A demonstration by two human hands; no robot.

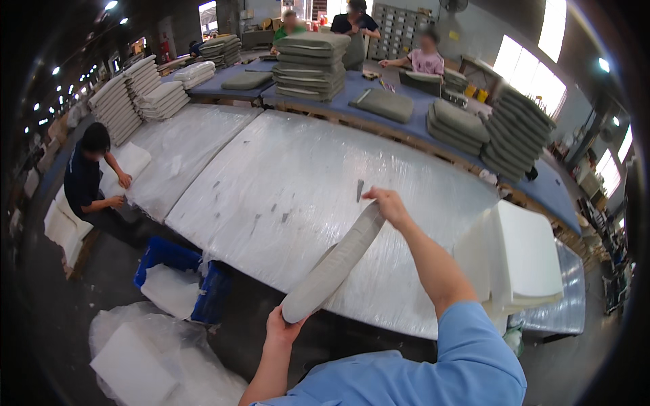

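A grey fabric seat cushion (pixel 332 271) is tilted on edge between my hands, over the near edge of the plastic-covered table (pixel 284 176). My left hand (pixel 284 329) is closed under its lower end, fingers partly hidden behind it. At the upper end, my right hand (pixel 387 205) grips the cushion's far corner. Just past that hand a small dark grey scrap (pixel 359 191) lies on the plastic. More small dark scraps or tears dot the table's left half.
White foam pads (pixel 528 250) are stacked at right. Grey cushion stacks (pixel 311 68) stand on blue tables behind. A blue bin (pixel 162 254) and a bag of white foam (pixel 145 365) sit on the floor at left. A co-worker (pixel 95 176) handles white pads; other people stand at the back.
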